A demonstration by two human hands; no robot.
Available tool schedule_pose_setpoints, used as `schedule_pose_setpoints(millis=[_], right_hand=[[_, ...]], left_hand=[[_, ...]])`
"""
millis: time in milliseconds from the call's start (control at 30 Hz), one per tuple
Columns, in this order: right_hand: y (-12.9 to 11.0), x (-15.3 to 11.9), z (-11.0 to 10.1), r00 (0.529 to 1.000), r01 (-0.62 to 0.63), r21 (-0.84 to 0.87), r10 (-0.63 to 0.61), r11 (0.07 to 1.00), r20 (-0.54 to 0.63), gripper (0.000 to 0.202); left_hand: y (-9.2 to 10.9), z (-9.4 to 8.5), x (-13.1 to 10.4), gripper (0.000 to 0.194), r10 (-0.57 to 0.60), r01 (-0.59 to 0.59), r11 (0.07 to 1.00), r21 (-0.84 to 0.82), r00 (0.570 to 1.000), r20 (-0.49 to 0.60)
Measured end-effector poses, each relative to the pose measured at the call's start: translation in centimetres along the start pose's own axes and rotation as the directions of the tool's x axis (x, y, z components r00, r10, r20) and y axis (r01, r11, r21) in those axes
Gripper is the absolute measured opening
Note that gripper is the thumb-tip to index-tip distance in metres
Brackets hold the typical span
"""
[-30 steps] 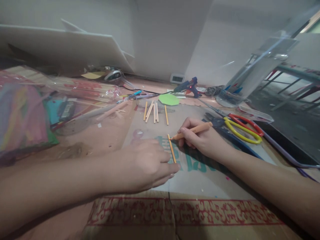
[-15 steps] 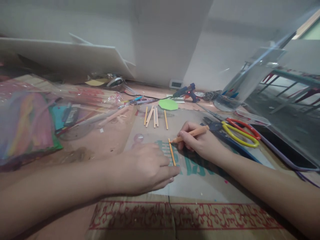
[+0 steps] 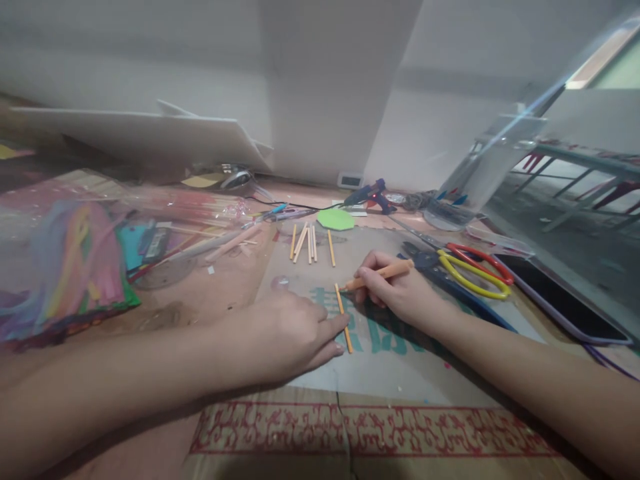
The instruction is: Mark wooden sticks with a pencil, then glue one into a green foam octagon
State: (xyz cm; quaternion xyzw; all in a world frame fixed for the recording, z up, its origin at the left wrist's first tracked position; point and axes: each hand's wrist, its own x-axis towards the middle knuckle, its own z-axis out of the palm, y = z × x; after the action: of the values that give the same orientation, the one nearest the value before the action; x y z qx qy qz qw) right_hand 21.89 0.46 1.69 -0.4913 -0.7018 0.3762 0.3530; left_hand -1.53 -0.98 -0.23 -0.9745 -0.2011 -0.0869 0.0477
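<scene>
Judging from my end: colouring step, stick (image 3: 341, 306) lying on the sheet (image 3: 390, 380) between the hands. Right hand (image 3: 385, 283) clamped round orange marker (image 3: 397, 269), tip at stick's far end; contact hard to tell. Left hand (image 3: 295, 327) fingers slightly apart, one across the stick. Next move, I'd guess: steady stick, marker drawn along it.

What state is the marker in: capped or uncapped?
Uncapped: the marker in the right hand has its bare tip pointing at the stick.
</scene>
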Motion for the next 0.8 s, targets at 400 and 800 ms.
schedule_pose_setpoints(millis=[400,800], right_hand=[[0.17,0.18,-0.20,0.993,-0.042,-0.007,0.043,0.999,0.112,0.024],[0.47,0.47,-0.12,0.998,-0.049,-0.001,0.049,0.999,0.031,0.025]], left_hand=[[-0.16,-0.93,0.42,0.028,-0.019,0.021,0.998,-0.055,0.999,0.044],[-0.16,-0.89,0.54,0.026,-0.003,0.003,1.000,-0.018,0.999,0.046]])
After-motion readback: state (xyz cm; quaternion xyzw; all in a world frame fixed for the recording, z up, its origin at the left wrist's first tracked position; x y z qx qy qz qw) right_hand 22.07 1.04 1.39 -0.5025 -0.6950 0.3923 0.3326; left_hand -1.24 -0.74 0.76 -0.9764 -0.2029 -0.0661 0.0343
